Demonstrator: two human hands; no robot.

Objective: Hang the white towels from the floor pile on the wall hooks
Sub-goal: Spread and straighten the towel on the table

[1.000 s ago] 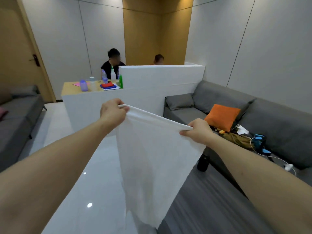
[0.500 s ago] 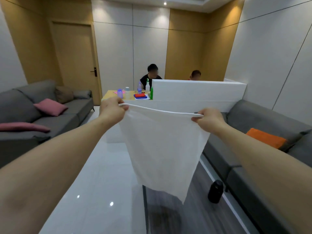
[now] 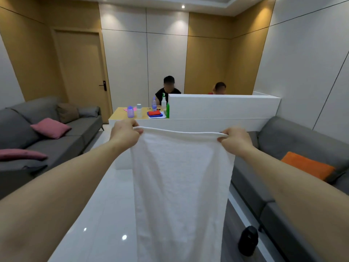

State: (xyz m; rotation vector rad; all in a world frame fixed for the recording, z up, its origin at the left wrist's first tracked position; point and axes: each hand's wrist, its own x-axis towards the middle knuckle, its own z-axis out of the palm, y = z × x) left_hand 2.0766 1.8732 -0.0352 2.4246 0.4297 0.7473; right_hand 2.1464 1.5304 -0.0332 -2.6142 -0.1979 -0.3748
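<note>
A white towel (image 3: 181,186) hangs spread out in front of me at chest height, its lower part running off the bottom of the view. My left hand (image 3: 125,132) pinches its upper left corner. My right hand (image 3: 235,139) pinches its upper right corner, so the top edge is stretched nearly level between them. No wall hooks and no floor pile are in view.
A white partition counter (image 3: 222,106) with bottles and cloths stands ahead; two people sit behind it. Grey sofas line the left (image 3: 56,140) and right (image 3: 294,148) sides. A black cylinder (image 3: 247,241) stands on the floor at lower right. A closed door (image 3: 81,72) is at the back left.
My view has turned left and lifted from the right sofa to the room's far end. The towel stayed held in both hands, and its top edge has levelled out.
</note>
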